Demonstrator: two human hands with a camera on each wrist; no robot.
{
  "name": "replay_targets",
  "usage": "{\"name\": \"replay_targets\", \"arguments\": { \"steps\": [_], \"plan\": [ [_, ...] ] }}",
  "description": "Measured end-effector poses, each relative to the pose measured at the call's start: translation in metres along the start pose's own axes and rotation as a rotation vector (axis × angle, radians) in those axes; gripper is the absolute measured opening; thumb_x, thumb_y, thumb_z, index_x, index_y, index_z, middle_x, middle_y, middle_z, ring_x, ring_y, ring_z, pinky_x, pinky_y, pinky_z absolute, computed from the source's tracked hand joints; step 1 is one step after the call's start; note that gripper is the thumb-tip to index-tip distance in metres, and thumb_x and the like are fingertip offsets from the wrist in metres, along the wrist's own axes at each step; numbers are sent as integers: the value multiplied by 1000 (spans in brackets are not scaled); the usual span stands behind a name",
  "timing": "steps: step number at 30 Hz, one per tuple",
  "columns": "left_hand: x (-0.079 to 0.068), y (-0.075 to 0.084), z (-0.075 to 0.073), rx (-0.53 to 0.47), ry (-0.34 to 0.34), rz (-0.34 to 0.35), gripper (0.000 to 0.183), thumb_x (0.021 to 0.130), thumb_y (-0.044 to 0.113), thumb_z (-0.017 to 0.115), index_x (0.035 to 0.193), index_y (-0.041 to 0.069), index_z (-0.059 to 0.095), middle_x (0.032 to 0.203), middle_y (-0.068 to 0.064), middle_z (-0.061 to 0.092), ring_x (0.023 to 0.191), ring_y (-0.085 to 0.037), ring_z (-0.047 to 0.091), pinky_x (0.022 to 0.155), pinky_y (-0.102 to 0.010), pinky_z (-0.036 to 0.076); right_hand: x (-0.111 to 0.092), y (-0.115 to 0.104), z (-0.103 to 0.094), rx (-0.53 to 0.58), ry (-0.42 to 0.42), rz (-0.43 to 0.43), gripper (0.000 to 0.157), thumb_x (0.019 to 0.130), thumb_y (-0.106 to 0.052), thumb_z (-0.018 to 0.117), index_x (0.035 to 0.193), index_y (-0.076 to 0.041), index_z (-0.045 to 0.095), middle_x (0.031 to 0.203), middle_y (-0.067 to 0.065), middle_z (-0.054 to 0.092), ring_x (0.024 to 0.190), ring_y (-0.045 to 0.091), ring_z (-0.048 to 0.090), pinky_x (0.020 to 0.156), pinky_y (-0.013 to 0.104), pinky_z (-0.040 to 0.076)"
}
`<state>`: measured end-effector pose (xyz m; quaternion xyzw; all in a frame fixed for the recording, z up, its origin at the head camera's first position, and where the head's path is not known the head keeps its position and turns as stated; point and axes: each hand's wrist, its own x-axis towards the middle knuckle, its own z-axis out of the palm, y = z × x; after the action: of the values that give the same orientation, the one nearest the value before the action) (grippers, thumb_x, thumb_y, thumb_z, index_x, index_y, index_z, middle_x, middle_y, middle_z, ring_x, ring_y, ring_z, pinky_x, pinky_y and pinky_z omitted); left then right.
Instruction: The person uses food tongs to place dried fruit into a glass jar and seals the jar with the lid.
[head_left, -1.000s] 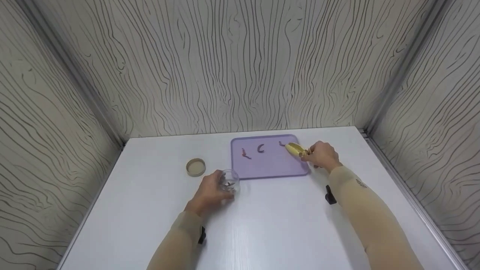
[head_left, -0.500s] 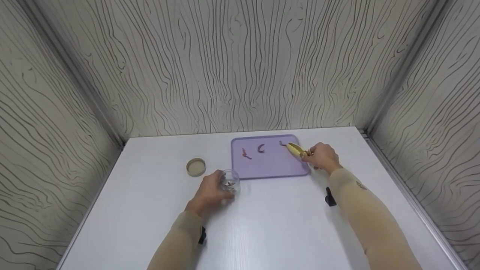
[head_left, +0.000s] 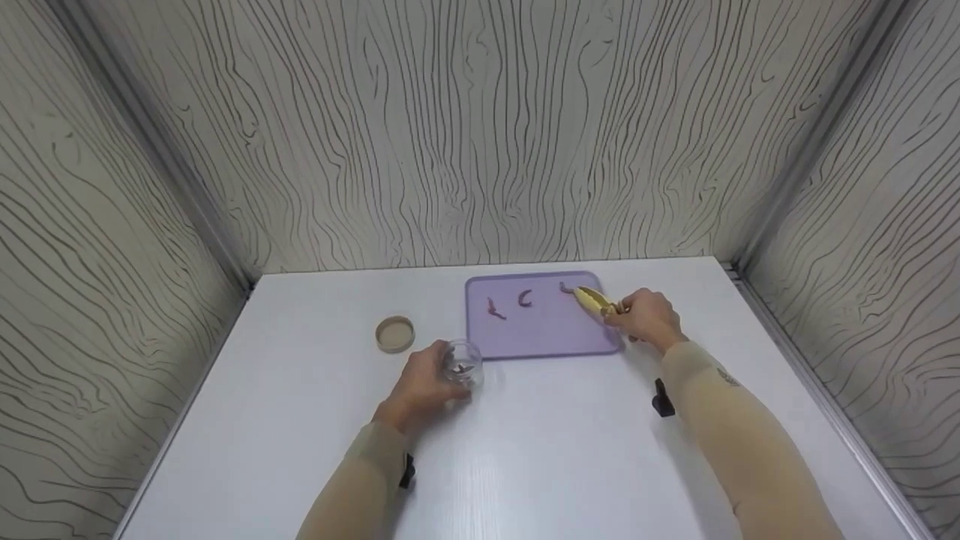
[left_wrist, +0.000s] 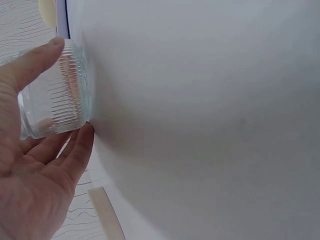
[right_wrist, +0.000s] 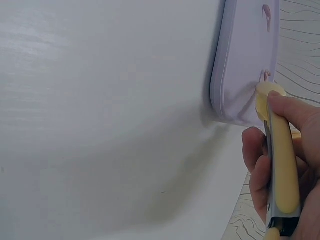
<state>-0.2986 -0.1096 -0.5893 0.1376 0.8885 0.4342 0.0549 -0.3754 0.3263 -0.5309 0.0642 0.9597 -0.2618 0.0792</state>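
Observation:
My left hand grips a clear glass jar standing on the table. Through its ribbed wall in the left wrist view, reddish-brown pieces show inside. My right hand holds yellow tongs with metal sides, thumb along the top arm. The tong tips are over the far right corner of a purple tray, against or right beside a thin worm-like piece; whether they pinch it I cannot tell. On the same tray lie a curved worm-like piece and a reddish one farther left.
A round beige lid lies on the white table, left of the tray and just beyond my left hand. Wood-patterned panels rise behind the table and on both sides.
The tong tips have drawn back very slightly to the right, so more of the worm-like piece shows. The left hand and jar stay in place; the head view has shifted a little.

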Motion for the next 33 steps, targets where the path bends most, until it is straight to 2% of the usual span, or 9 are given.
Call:
{"name": "replay_targets", "arguments": {
  "steps": [8,20,26,33],
  "plan": [
    [0,0,2,38,3,-9,83,79,19,98,149,-1,60,143,-19,74,140,-41,69,129,-58,51,-3,7,4,22,3,5,53,103,-40,79,135,2,76,109,13,81,76,15,69,61,26,52],
    [0,1,0,53,6,10,82,79,22,99,148,-1,61,140,-20,75,136,-40,70,126,-57,54,-6,6,-1,32,17,-18,55,103,-43,80,136,0,77,117,15,81,77,15,70,62,25,54],
    [-1,3,0,11,2,-34,83,82,21,97,152,-1,58,147,-22,72,143,-43,67,130,-58,50,-9,2,-4,8,25,-47,56,102,-44,81,136,0,76,117,17,82,74,13,72,61,25,52],
    [-1,5,-1,20,4,-44,85,81,19,98,153,-2,58,147,-23,72,143,-43,67,129,-59,50,-13,-2,-8,9,23,-58,56,102,-43,80,139,0,75,120,18,82,78,15,74,64,25,53]
  ]
}}
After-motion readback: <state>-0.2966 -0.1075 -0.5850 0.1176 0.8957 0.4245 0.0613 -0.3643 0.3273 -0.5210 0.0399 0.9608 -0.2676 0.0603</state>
